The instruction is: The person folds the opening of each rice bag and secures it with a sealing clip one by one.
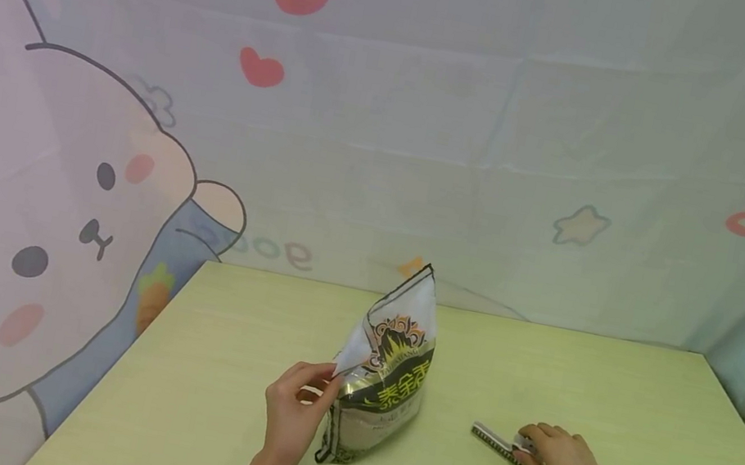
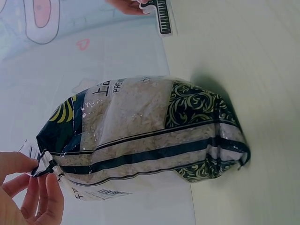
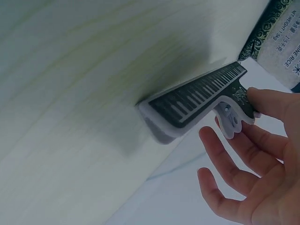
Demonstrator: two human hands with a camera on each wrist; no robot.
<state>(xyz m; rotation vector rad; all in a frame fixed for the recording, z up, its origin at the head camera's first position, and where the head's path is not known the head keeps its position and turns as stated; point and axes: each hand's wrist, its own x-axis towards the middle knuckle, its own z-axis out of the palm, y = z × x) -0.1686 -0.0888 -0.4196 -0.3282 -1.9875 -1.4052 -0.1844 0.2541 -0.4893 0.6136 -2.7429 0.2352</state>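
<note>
The rice bag (image 1: 384, 376) stands upright near the middle of the table, a little tilted, with its top corner pointing up. It is a clear plastic bag with black and gold ornament bands and yellow characters, and white rice fills its lower part. The left hand (image 1: 296, 410) pinches its upper edge at the near side. The clip (image 1: 501, 445) is a long, flat bag clip, white with a dark striped face. It lies on the table to the right of the bag, well apart from it, and the right hand (image 1: 559, 463) holds its handle end.
</note>
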